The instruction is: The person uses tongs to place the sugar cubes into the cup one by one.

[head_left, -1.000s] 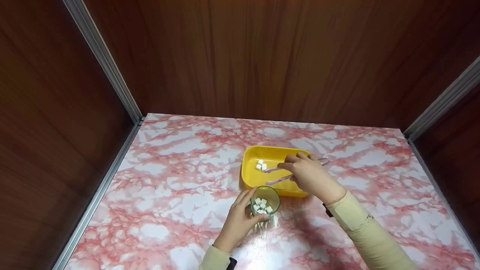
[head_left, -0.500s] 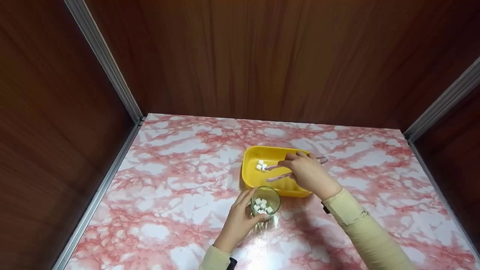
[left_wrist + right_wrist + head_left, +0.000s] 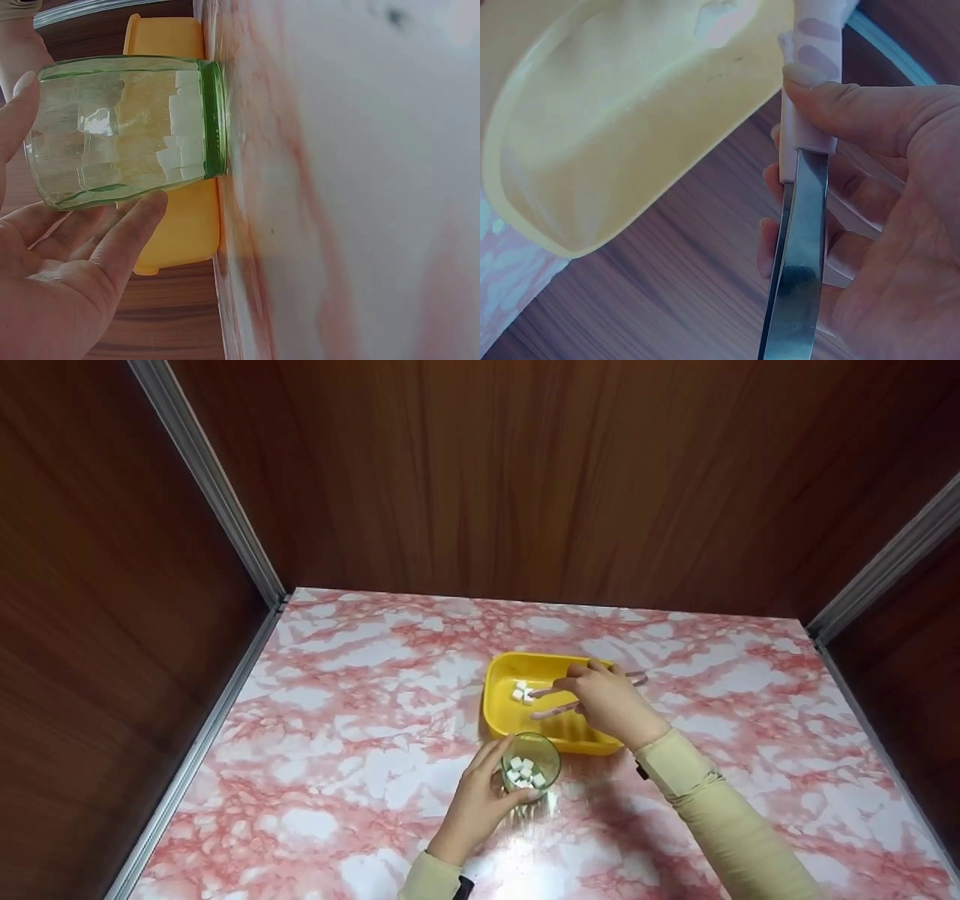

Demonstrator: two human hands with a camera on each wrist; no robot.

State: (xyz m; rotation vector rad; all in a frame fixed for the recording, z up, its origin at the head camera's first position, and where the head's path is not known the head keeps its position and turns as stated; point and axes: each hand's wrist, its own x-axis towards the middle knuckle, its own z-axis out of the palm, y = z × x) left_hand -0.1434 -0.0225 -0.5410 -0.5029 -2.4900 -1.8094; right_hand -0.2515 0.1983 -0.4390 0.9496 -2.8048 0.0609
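Note:
My left hand (image 3: 476,802) holds a green-tinted drinking glass (image 3: 543,754) by its side, thumb on the near side and fingers on the far left. White cubes (image 3: 527,771) lie in the glass, at its base. The glass (image 3: 97,135) stands upright on the table. My right hand (image 3: 613,701) holds tongs (image 3: 553,711) over a yellow plastic container (image 3: 489,697). Their pink-white arms are spread, with one tip at a few white cubes (image 3: 519,692) inside. In the right wrist view the thumb presses the tongs (image 3: 810,225) near the metal shank.
The glass stands against the container's near side. Underneath is a table (image 3: 360,780) with a red-and-white marbled top. Brown wood-patterned panels (image 3: 480,480) rise behind and on both sides, joined by metal corner strips (image 3: 217,487).
My right hand has shifted slightly left with the tongs, and the upper tip has come closer to the cubes in the container. The left hand and glass have stayed put.

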